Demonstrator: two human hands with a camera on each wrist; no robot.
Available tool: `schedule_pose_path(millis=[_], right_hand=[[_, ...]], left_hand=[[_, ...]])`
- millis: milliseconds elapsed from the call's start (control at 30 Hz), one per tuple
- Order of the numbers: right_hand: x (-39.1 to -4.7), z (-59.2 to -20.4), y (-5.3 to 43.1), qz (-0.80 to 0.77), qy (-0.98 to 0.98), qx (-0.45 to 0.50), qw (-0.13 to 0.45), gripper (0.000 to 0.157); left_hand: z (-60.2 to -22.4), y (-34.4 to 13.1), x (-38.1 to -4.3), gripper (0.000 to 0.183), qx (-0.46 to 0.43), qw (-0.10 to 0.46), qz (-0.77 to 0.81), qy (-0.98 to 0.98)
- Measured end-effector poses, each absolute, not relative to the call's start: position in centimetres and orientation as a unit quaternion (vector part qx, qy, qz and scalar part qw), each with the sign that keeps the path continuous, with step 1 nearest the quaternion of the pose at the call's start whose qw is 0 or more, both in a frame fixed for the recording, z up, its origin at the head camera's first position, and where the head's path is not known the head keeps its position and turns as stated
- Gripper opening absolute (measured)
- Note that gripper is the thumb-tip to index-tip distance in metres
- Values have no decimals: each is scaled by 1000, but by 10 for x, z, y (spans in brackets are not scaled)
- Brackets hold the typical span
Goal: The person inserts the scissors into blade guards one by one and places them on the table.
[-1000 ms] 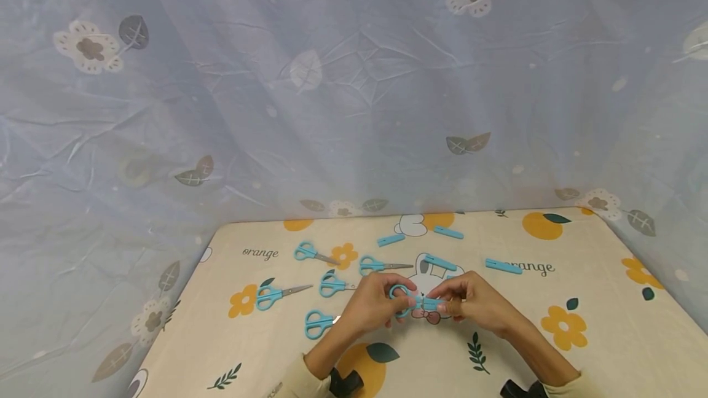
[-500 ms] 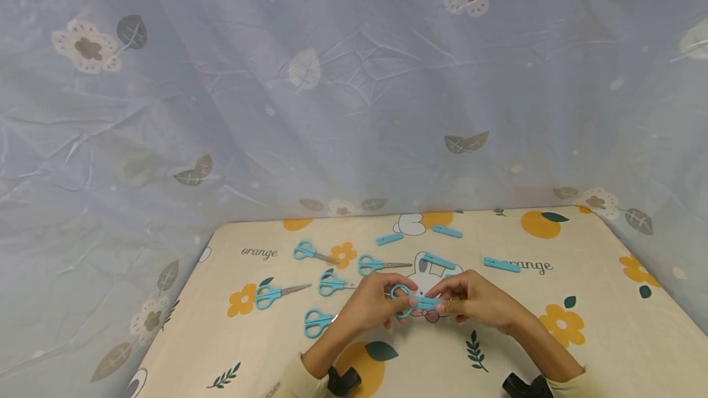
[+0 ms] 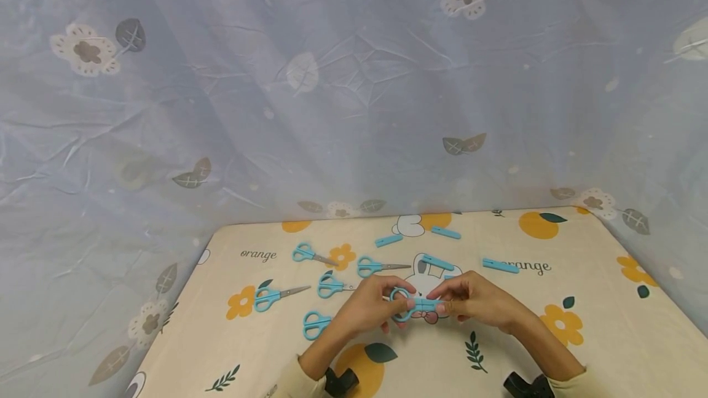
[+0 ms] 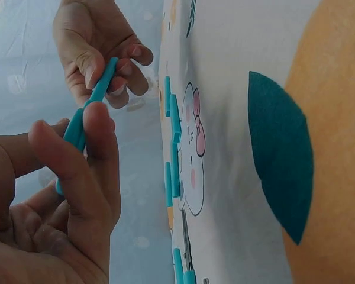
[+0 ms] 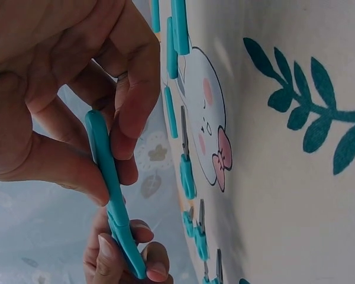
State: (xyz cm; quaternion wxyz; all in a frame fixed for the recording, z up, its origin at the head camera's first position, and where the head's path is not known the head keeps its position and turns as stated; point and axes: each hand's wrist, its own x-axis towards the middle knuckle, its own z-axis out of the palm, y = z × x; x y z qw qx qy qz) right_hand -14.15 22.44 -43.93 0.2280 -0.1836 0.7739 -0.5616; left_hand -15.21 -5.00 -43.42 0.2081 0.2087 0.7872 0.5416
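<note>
My left hand (image 3: 373, 304) pinches a pair of scissors by its light-blue handles (image 3: 416, 304), just over the table in front of the printed rabbit. From the other side my right hand (image 3: 480, 303) grips a light-blue blade cover (image 3: 428, 305) between thumb and fingers. The cover sits over the blades, which are hidden. In the right wrist view the cover (image 5: 108, 168) meets the scissors' handle (image 5: 128, 247) end to end in one line. The left wrist view shows the scissors (image 4: 75, 131) edge-on between the left fingers.
Several other scissors with bare blades lie left of the hands, among them one pair (image 3: 267, 298) at the far left and another (image 3: 369, 266) nearer the middle. Several loose blue covers lie behind the hands, one cover (image 3: 500, 265) at the right. A patterned cloth (image 3: 442, 367) covers the table.
The cover has slid left along the blades up to the handles; the narrow gap seen a second ago is gone. Both hands stay in nearly the same place.
</note>
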Motion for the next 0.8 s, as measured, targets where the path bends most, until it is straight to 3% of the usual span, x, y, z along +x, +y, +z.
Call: schedule_pose_path(millis=[800], right_hand=[[-145, -441, 235, -522, 800, -192, 224, 20]], left_hand=[[-436, -53, -154, 28, 186, 233, 538, 789]])
